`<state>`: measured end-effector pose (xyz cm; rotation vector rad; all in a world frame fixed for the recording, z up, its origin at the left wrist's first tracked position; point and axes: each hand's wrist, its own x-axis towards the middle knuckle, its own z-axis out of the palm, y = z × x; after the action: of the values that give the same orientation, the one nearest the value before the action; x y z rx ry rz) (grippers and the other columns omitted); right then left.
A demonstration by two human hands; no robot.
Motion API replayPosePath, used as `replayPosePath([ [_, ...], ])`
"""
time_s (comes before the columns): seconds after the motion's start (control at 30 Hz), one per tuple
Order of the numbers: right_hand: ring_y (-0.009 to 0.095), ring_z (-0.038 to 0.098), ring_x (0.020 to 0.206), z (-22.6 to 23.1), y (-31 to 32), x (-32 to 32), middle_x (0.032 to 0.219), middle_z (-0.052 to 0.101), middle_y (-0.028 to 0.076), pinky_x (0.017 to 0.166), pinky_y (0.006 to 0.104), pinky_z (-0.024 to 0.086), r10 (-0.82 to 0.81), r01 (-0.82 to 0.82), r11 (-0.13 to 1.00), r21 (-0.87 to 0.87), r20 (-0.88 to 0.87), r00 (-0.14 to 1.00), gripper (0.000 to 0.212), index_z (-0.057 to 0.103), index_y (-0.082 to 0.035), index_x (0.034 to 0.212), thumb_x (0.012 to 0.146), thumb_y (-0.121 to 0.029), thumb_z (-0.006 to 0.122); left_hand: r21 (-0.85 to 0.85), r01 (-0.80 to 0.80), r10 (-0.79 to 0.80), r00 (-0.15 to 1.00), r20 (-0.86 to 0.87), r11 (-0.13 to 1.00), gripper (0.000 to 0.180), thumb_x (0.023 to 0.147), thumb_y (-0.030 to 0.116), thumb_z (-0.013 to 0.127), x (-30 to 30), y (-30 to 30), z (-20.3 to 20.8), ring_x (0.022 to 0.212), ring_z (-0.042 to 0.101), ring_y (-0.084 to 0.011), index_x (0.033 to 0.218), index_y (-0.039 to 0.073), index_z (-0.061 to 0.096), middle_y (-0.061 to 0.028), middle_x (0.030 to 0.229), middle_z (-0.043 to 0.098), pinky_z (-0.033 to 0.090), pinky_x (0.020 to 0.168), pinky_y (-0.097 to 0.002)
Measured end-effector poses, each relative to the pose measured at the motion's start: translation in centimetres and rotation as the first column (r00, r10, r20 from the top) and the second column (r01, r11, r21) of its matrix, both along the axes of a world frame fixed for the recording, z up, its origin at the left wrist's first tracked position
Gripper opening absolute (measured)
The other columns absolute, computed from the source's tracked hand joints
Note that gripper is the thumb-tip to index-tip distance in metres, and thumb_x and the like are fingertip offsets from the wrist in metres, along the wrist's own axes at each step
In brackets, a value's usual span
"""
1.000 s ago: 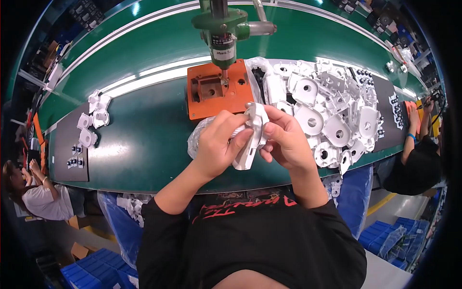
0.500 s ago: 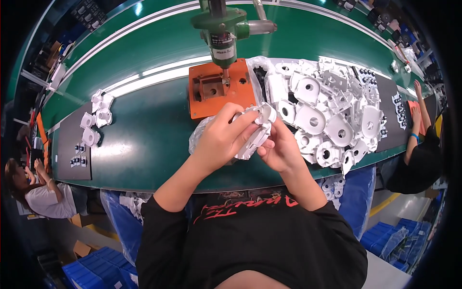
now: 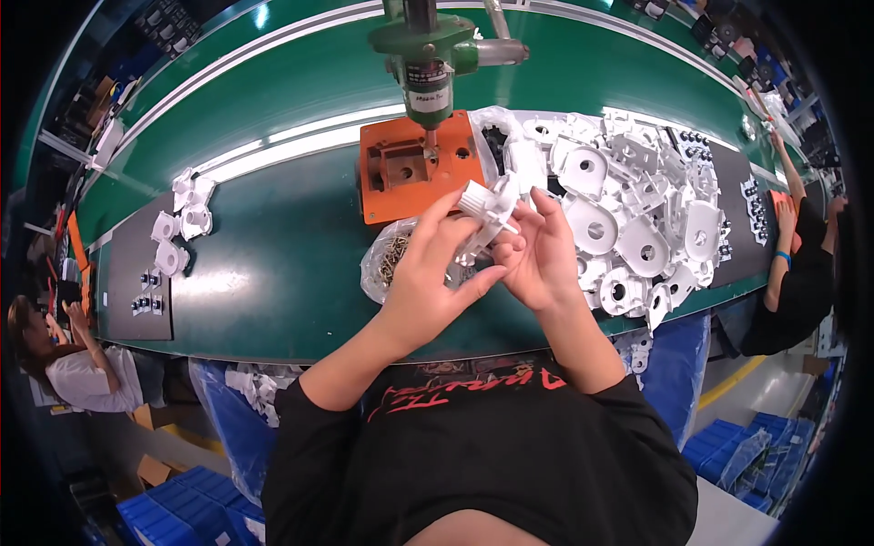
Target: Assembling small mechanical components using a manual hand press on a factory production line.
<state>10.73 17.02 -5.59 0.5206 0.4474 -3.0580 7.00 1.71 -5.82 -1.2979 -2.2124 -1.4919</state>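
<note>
In front of the orange fixture, my left hand (image 3: 421,282) grips a white plastic part (image 3: 490,207) with a ribbed round end tilted up. My right hand (image 3: 548,259) pinches the same part from the other side, its upper fingers partly stretched out. The palms and fingers hide the lower portion of the part. Beyond them, a green spindle press (image 3: 428,96) points its tip down at the orange fixture (image 3: 384,202), which has a recessed pocket. Beside my left hand lies a clear plastic bag (image 3: 375,282) of small brass-coloured pieces (image 3: 391,257), too small to name.
A large heap of white plastic parts (image 3: 642,237) covers the bench at right. Dark boards carry small black-and-metal pieces (image 3: 756,207) at far right and a few white parts (image 3: 182,241) at left. Co-workers (image 3: 787,273) sit at either side. Blue crates (image 3: 191,510) stand below.
The white plastic part has been turned in my hands, bringing its ribbed end up. My right fingers have spread and lifted. More of the bag with brass-coloured pieces now shows.
</note>
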Motion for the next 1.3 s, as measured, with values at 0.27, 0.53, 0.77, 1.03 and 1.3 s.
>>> replayPosePath([
  [0.27,0.017,0.053,0.061,-2.2,1.1,0.0,0.102,0.058,0.012,0.051,0.0271,0.045,0.238,-0.215,0.969,0.120,-0.224,0.945,0.047,0.046,-0.001,0.121,0.094,-0.037,0.032,-0.057,0.157,-0.149,0.980,0.128,0.986,0.040,0.074,0.007,0.070,-2.6,-2.2,0.4,0.113,0.054,-0.0295,0.113,0.008,0.060,-0.0190,0.129,0.048,0.041,0.096,-0.0425],
  [0.53,0.025,0.061,0.065,-3.6,4.3,-3.3,0.096,0.060,0.015,0.059,0.0300,0.049,0.108,0.164,-0.134,0.977,-0.150,0.983,0.029,0.057,-0.006,0.111,0.091,-0.021,0.043,-0.188,-0.147,0.065,0.921,-0.383,0.971,0.029,0.075,0.005,0.065,-7.6,-4.3,-0.1,0.091,0.063,-0.0264,0.103,0.003,0.062,-0.0117,0.098,0.065,0.048,0.084,-0.0382],
  [0.77,0.034,0.061,0.087,-5.4,6.9,-10.2,0.093,0.063,0.018,0.075,0.0422,0.048,-0.063,-0.133,-0.823,0.552,0.143,0.988,0.026,0.065,-0.004,0.099,0.077,-0.009,0.051,-0.352,-0.273,0.039,0.835,-0.549,0.896,0.010,0.078,0.010,0.062,-10.8,-2.5,-2.1,0.077,0.061,-0.0268,0.084,0.005,0.057,-0.0092,0.085,0.063,0.049,0.066,-0.0395],
  [1.03,0.036,0.062,0.090,-7.3,7.4,-12.9,0.095,0.063,0.019,0.076,0.0452,0.049,-0.001,-0.151,-0.837,0.526,0.274,0.962,0.024,0.064,-0.006,0.090,0.079,-0.010,0.044,-0.334,-0.172,0.085,0.962,-0.258,0.927,0.012,0.079,0.015,0.063,-11.3,-1.8,-2.8,0.084,0.060,-0.0291,0.085,0.006,0.057,-0.0107,0.091,0.062,0.048,0.074,-0.0403],
  [1.3,0.036,0.060,0.083,-5.9,8.3,-12.7,0.091,0.059,0.019,0.073,0.0421,0.048,-0.034,-0.060,-0.754,0.654,0.053,0.998,0.013,0.063,-0.005,0.085,0.077,-0.011,0.055,-0.319,-0.155,0.056,0.953,-0.299,0.935,0.014,0.079,0.016,0.063,-12.3,-1.7,-5.3,0.105,0.056,-0.0340,0.082,0.003,0.060,-0.0167,0.100,0.061,0.044,0.091,-0.0431],
])
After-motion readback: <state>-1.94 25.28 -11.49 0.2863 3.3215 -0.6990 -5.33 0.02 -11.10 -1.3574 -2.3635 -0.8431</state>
